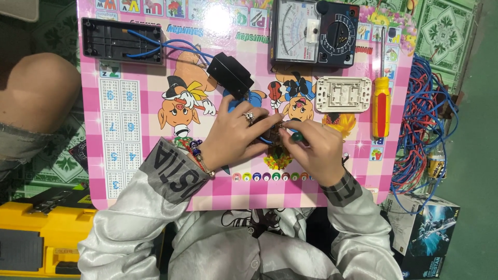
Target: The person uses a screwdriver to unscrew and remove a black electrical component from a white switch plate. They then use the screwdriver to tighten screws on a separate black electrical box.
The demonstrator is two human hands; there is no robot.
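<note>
Here, both hands' grips clenched: left hand around small dark part, right hand around green-handled tool.

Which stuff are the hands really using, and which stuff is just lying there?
In use:
- left hand holding a small dark part
- right hand with a green-handled tool
- blue wire

Lying about:
- meter
- white switch plate
- red-and-yellow screwdriver
- black box
- wire bundle
- yellow toolbox
</note>
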